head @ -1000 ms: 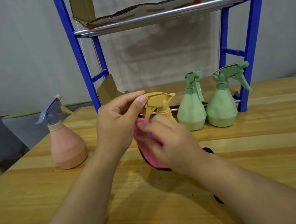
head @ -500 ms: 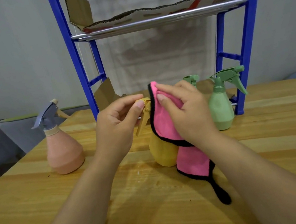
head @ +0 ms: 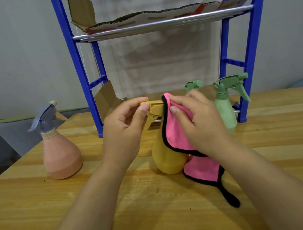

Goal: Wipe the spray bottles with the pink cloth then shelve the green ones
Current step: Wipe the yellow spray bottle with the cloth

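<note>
**Yellow bottle getting its wipe-down, greens waiting by the rack**

Wooden surface [head: 44,215] in front of a plain grey wall, with a blue rack [head: 249,44] standing at the back edge.

Starting at the fingers: the left hand [head: 123,130] pinches the nozzle end of the yellow spray bottle [head: 168,157] between thumb and forefinger, which I'd guess is to stop the head swivelling and keep the bottle upright while it's rubbed. The right hand [head: 199,120] has its fingers curled over the pink cloth [head: 175,129], pressing it against the back of the trigger head and neck. The rest of the cloth drapes down the bottle's right side, and its black loop trails onto the wood.

Moving outward: two green spray bottles [head: 225,109] stand just behind the right hand, right at the foot of the rack. One is mostly hidden by the hand, only its trigger top shows. Handy spot, since they're the ones that go on the shelf. A pink spray bottle [head: 61,155] with a grey head sits well apart on the left. Cardboard [head: 162,14] lines the upper shelf.

Looks like wiping is mid-way and nothing is shelved yet.
</note>
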The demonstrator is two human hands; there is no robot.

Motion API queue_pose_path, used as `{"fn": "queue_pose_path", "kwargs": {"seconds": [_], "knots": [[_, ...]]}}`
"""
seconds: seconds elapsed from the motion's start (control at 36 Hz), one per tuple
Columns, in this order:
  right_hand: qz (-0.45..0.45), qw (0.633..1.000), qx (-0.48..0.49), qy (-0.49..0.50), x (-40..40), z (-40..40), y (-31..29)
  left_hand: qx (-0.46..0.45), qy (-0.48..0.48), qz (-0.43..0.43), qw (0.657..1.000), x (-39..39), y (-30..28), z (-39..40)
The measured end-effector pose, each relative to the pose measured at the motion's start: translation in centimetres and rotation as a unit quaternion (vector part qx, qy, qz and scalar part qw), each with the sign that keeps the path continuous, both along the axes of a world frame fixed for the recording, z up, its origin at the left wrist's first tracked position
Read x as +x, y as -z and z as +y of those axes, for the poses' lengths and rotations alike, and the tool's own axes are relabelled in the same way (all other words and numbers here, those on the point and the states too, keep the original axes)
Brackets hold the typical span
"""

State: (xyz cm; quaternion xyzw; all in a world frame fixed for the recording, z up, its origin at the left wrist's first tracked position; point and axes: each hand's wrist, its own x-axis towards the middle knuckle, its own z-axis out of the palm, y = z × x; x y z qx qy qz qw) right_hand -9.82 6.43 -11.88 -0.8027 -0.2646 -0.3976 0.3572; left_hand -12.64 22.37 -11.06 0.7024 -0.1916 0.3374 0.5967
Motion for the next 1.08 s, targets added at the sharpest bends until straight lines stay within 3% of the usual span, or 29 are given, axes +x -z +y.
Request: {"fn": "queue_pose_path", "kwargs": {"seconds": [0.19,0.44,0.72,0.89,1.08], "knots": [[0.086,0.993,-0.047,0.058,-0.2,-2.3,0.2,-0.005,-0.008,0.034,0.999,0.4,0.2,0.2],[0.087,0.995,-0.020,0.047,-1.8,-3.9,2.4,-0.020,0.023,0.089,0.996,-0.3,2.7,-0.3],[0.124,0.992,0.008,0.023,-2.4,-4.0,3.0,0.084,-0.027,0.231,0.969,1.2,5.3,0.4],[0.098,0.995,-0.022,0.027,-2.2,-4.0,3.3,0.138,0.064,0.287,0.946,1.3,5.3,0.5],[0.019,1.000,-0.003,-0.022,-2.3,-4.1,3.1,0.058,0.095,0.281,0.953,1.2,5.1,0.2]]}}
